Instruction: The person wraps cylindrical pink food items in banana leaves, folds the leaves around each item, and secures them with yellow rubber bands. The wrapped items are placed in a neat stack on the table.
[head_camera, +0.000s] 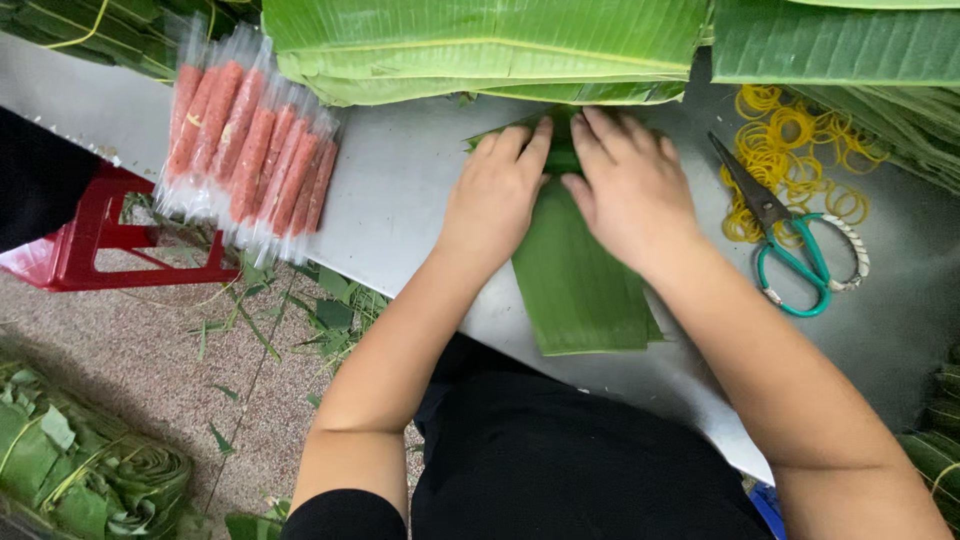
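Your metal table (400, 190) runs on a slant, its near edge cutting from the upper left down toward your right hip, so the bare sheet narrows to a thin band just in front of your body. Ahead of you the stacked banana leaves (480, 50) overhang the far side and close it off; their edge sits just past your fingertips. To your left there is an open stretch of bare metal between your left hand (492, 198) and the row of pink sausages in clear wrappers (250, 150), which lie right along the table's left edge. To your right, the green-handled scissors (795, 250) lie near your right hand (630, 185), resting partly on the scatter of yellow rubber bands (800, 140).

The folded leaf strip (580, 280) lies flat between your forearms, its near end just short of the table's edge. Both hands press down on its far end, palms down, fingers bent over a small rolled fold there, thumbs nearly touching. Each hand grips the leaf rather than lying slack on it. Whatever sits inside the fold is hidden under your fingers
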